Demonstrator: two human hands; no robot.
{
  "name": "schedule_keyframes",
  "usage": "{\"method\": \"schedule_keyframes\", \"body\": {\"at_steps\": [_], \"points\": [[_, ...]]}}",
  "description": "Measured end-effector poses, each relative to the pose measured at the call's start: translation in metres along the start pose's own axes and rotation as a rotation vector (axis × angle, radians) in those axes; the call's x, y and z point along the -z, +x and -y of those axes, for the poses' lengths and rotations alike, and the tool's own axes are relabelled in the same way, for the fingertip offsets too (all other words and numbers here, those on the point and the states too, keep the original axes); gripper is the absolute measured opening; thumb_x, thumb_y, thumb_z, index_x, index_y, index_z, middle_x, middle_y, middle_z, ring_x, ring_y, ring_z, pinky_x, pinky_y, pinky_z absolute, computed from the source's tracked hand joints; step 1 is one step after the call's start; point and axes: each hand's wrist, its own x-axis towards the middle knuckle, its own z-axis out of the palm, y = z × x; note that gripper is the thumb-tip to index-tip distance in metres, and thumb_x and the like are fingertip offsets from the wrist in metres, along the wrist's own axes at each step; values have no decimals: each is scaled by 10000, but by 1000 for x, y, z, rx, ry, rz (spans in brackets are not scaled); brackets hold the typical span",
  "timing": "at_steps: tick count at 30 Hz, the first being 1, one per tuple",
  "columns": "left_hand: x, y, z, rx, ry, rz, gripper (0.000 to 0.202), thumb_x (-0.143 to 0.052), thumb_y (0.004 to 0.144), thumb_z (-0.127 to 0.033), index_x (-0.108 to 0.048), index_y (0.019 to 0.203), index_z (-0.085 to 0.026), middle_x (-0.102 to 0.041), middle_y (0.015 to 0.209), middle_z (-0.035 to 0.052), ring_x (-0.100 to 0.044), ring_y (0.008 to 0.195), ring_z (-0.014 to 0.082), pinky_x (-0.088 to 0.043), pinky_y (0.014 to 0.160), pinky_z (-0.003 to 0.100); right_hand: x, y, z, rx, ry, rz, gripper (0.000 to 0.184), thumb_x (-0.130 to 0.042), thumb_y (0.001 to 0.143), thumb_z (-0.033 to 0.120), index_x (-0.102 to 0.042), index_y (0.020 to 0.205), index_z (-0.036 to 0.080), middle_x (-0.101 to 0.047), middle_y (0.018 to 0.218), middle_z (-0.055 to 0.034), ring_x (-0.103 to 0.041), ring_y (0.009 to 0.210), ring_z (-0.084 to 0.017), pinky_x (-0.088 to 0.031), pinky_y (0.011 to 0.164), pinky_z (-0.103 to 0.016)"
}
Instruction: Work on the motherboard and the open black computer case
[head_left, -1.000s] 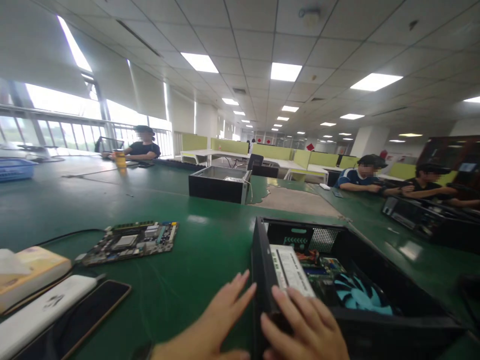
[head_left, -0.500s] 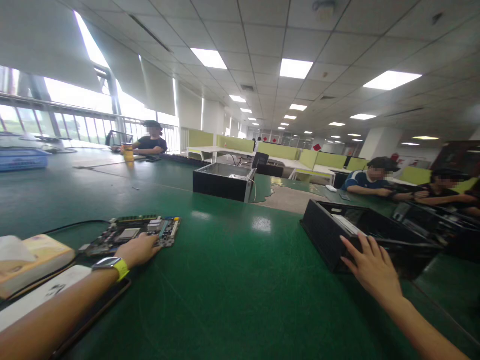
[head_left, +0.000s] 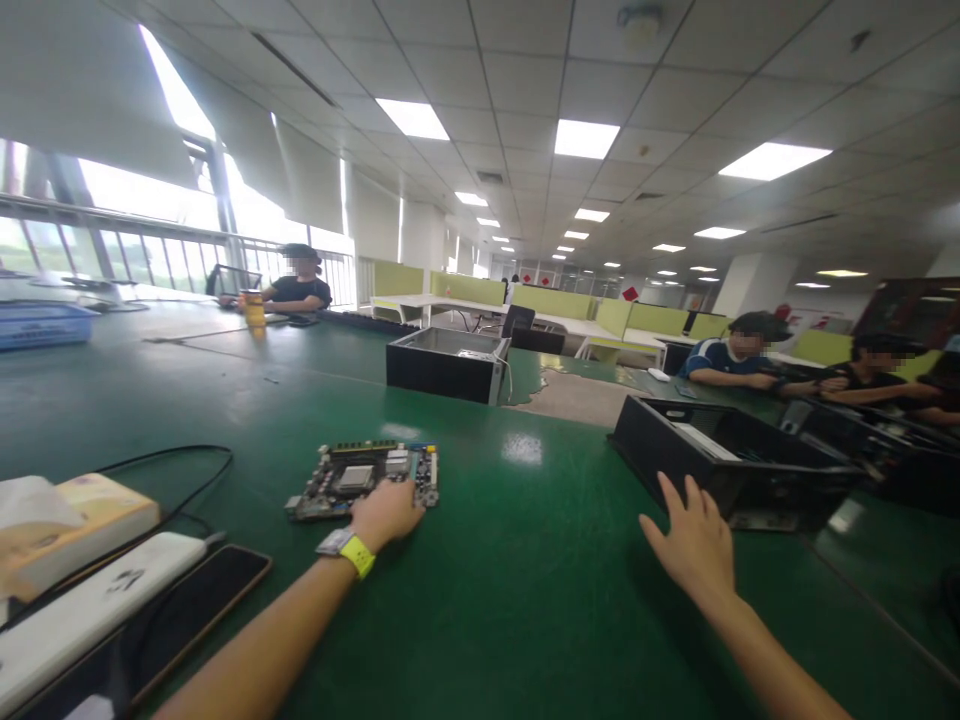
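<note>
On the green counter (head_left: 487, 600), left of centre in my feed, is the motherboard (head_left: 364, 483): bare rectangular circuit board, square silver chip (head_left: 355, 480) near the middle, long memory stick (head_left: 366, 446) along the far edge. Print on it is too small for me to read. My left hand (head_left: 386, 510) has its grip closed on the board's near edge, fingertips mostly hidden; can't tell if that edge is lifted. Lime-yellow watch strap (head_left: 358, 553) on that wrist. My right hand (head_left: 690, 540): grip wide, holding nothing, fingers spread just by the black case (head_left: 667, 455); can't tell if they touch. Case is a matte box, open on top, white-faced unit (head_left: 705, 441) inside. Near left: white power bank (head_left: 90, 620) with a dark printed mark I can't resolve, glass-faced phone (head_left: 202, 610) alongside, tissue pack (head_left: 105, 510) in a yellow-orange print. Thin black cable (head_left: 230, 457) loops out behind them. Counter finish is glossy, scuffed, with a ragged pale patch (head_left: 585, 398) further back, near a second case (head_left: 439, 375), black sides, grey metal inside. Blue basket (head_left: 45, 327) far left: side lettering illegible. Amber container (head_left: 253, 307) near a seated person (head_left: 296, 290).
</note>
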Motion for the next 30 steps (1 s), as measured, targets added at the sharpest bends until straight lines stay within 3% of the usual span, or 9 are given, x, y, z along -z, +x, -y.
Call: {"method": "schedule_keyframes", "body": {"at_steps": [6,8,11,15,18,21,23,26,30], "points": [[-8,-87,-86,-294,13,114,369,-562,767,-435,-638,1060,-222,-650,1109,132,-643,974,295,-512,838,439,-6,-54,68,64,408,225,557,-442,849,531,-566,1283,205,-494,1383,-114,-391,1288,-342,-359,1015,-509],[-7,-118,-116,-419,46,187,412,-608,745,-417,-635,1089,-191,-636,1135,168,-630,1000,332,-506,844,482,-6,-63,80,88,522,258,555,-433,859,531,-575,1267,181,-529,1351,-113,-418,1271,-311,-352,1036,-463],[-9,-154,-160,-547,82,393,436,-634,754,-331,-631,1151,-151,-641,1144,218,-606,1057,378,-498,841,521,-1,-66,85,103,633,315,527,-429,872,522,-601,1219,164,-603,1258,-104,-484,1205,-271,-363,1026,-397],[-18,-180,-200,-412,-1,591,386,-395,893,-287,-665,1134,-150,-658,1144,235,-609,1083,391,-495,834,555,9,-61,81,102,654,366,419,-469,860,512,-672,1053,200,-678,1054,-76,-567,1032,-250,-404,934,-370],[-14,-173,-198,-440,-93,546,380,-444,866,-346,-654,1127,-166,-667,1134,207,-635,1026,379,-513,816,531,9,-63,83,151,681,417,349,-499,846,466,-690,993,213,-681,984,-65,-577,966,-236,-414,883,-346],[-8,-138,-168,-598,-129,220,346,-500,829,-350,-629,1116,-209,-659,1129,134,-627,1017,316,-510,845,455,3,-68,86,167,710,425,291,-511,831,377,-693,996,222,-677,999,-57,-568,982,-227,-403,885,-330],[-9,-107,-143,-561,-93,43,334,-521,806,-325,-620,1106,-218,-648,1108,107,-597,1051,288,-492,875,413,-1,-70,86,163,731,425,265,-506,817,329,-695,975,231,-675,992,-47,-566,978,-217,-395,893,-323],[-19,-69,-113,-503,-53,44,319,-523,779,-266,-636,1074,-223,-653,1069,90,-595,1032,253,-481,872,363,-2,-70,86,153,764,425,251,-493,780,255,-688,936,232,-672,969,-34,-567,962,-203,-388,892,-311],[-28,-56,-101,-502,-56,73,201,-504,767,-230,-657,897,-244,-675,969,50,-622,929,216,-479,797,319,4,-68,85,173,835,423,230,-471,745,214,-661,874,220,-665,915,-26,-571,912,-188,-404,839,-291]]}}
